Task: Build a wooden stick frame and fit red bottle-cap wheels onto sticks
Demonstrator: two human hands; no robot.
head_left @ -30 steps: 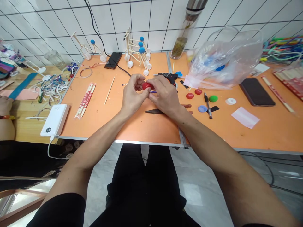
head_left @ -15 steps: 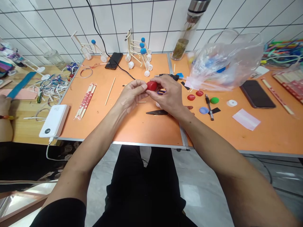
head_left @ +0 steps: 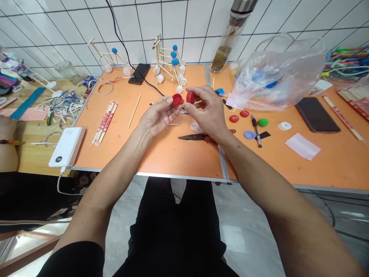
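Between thumb and fingers my left hand (head_left: 157, 114) holds a red cap half (head_left: 177, 100), its hollow side facing me. My right hand (head_left: 208, 110) pinches a second red cap half (head_left: 190, 97) turned edge-on, a small gap away from the first. Below my right hand lie scissors (head_left: 193, 137) with dark blades, their handles partly covered by the hand and wrist. A whitish translucent disc (head_left: 196, 127) rests just above the blades. Behind the hands stands a frame of wooden sticks with blue balls (head_left: 174, 61) and white wheels.
Red caps (head_left: 234, 119), a green cap (head_left: 263, 122), a blue disc (head_left: 249, 135) and a pen (head_left: 256, 130) lie to the right. Farther over are a plastic bag (head_left: 276, 77) and a phone (head_left: 317, 114). Wrapped chopsticks (head_left: 105, 123) and a power bank (head_left: 67, 147) lie left, near another person's hand (head_left: 7, 127).
The red piece held closed between both hands has come apart into two halves, one in each hand. My right hand has shifted slightly, showing more of the scissors.
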